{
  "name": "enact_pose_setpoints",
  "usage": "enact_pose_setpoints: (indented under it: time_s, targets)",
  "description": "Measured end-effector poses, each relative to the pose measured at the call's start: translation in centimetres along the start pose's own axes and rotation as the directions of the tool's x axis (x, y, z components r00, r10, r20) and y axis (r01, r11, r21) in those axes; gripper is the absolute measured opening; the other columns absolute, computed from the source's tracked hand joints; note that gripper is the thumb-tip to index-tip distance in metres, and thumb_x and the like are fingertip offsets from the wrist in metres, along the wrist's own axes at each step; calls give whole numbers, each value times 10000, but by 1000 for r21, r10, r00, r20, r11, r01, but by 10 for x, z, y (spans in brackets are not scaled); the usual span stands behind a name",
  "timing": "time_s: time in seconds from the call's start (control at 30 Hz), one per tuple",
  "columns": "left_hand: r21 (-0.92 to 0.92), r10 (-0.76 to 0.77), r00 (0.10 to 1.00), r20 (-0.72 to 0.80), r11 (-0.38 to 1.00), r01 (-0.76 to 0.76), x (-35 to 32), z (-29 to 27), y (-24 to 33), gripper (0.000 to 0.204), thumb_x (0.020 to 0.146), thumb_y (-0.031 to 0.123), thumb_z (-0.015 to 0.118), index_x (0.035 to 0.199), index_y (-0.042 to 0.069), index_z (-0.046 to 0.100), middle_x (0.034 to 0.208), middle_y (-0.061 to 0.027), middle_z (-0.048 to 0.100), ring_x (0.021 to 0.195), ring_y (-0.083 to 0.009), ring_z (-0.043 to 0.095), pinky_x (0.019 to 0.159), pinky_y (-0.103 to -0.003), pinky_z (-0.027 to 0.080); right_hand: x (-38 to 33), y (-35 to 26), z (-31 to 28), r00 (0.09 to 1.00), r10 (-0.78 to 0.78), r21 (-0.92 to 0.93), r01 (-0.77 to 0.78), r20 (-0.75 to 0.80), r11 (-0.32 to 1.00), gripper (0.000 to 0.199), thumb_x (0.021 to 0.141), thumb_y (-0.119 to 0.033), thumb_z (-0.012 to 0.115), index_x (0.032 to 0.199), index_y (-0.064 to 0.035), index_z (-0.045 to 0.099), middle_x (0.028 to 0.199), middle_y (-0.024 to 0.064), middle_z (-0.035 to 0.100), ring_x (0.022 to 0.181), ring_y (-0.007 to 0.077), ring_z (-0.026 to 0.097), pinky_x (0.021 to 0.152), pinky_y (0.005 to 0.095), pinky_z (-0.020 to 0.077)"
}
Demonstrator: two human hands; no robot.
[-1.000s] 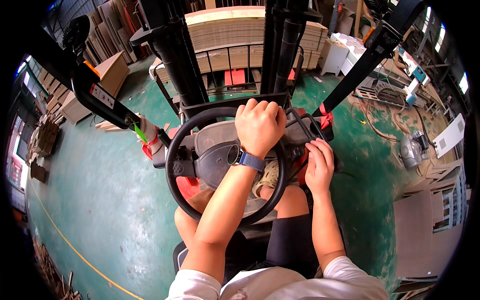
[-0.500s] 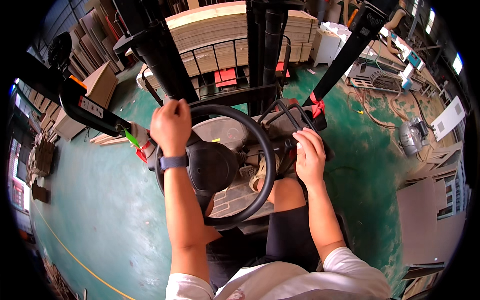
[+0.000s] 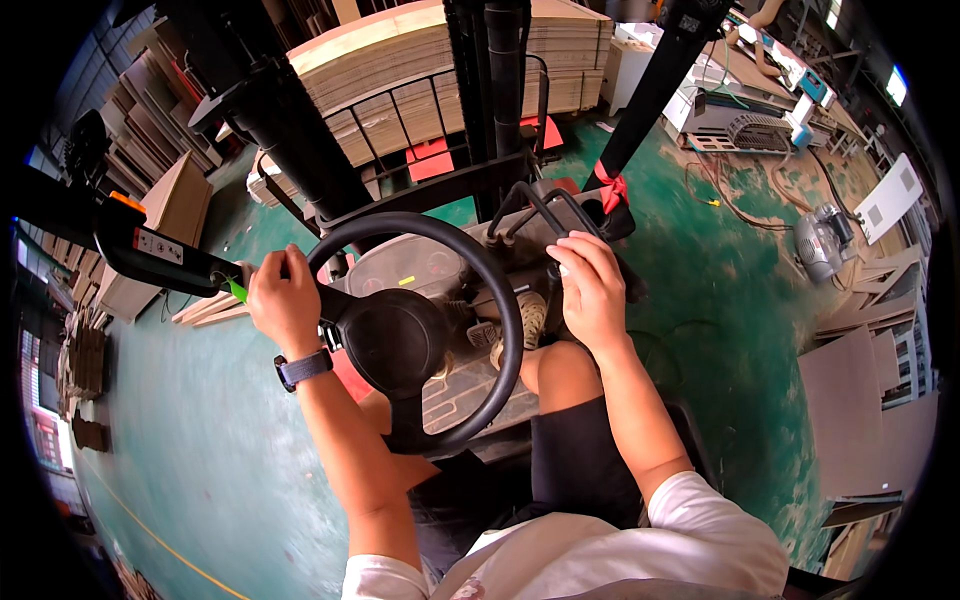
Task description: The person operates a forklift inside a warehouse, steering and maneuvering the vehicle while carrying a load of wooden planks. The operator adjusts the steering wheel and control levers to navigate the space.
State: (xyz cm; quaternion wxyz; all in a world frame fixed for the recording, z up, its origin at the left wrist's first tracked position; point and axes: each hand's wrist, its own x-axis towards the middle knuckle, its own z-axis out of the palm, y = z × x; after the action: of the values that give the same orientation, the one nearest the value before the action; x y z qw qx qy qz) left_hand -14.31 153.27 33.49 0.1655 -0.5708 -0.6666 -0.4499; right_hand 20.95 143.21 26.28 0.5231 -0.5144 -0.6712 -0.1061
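A black forklift steering wheel stands in front of my lap, its round hub at the middle. My left hand, with a dark watch on the wrist, is closed at the wheel's left rim; what lies inside the fist is hidden. To the right of the wheel, my right hand has its fingers bent over a control lever, mostly covered by the fingertips. Black bent lever bars rise just beyond it. Below the wheel, a shoe rests beside a pedal.
Ahead, behind the black mast and load guard, lies a large stack of boards. A red cloth is tied to the right post. Machinery, a motor and leaning panels stand on the right; more boards on the left.
My left hand has moved left and down with the wheel's rim, turning it counter-clockwise. The right hand stays at the lever. The forklift's front parts and the stack appear further left in view.
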Motion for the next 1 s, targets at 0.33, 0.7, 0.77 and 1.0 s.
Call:
enact_pose_setpoints:
  time_s: [0.33,0.7,0.77,1.0]
  targets:
    - [-20,1,998,57,1000,0,62,64,-16,287,941,317,699,809,65,736,714,-122,680,703,-350,649,638,-474,494,32,25,50,999,0,29,-1,42,1000,315,821,82,679,1112,-30,727,1140,108,675,1152,337,647,974,445,551]
    - [-59,180,979,100,983,-175,161,190,26,278,895,345,697,764,101,728,744,-141,703,738,-371,685,660,-469,541,90,69,124,992,3,76,-13,129,997,240,841,42,718,1075,-12,731,1129,119,683,1185,340,643,990,458,551]
    - [-115,291,953,84,953,-280,173,219,48,252,863,317,700,731,104,721,715,-129,694,728,-360,682,652,-466,549,104,79,141,990,-21,60,12,143,998,238,846,40,715,1078,-13,729,1123,120,684,1185,340,644,990,456,552]
    - [-438,705,706,74,659,-612,176,312,115,192,808,242,716,670,108,716,624,-88,662,659,-299,649,612,-425,550,156,126,209,986,23,50,-32,168,998,213,870,16,704,1078,-24,728,1129,121,697,1187,337,649,991,444,552]
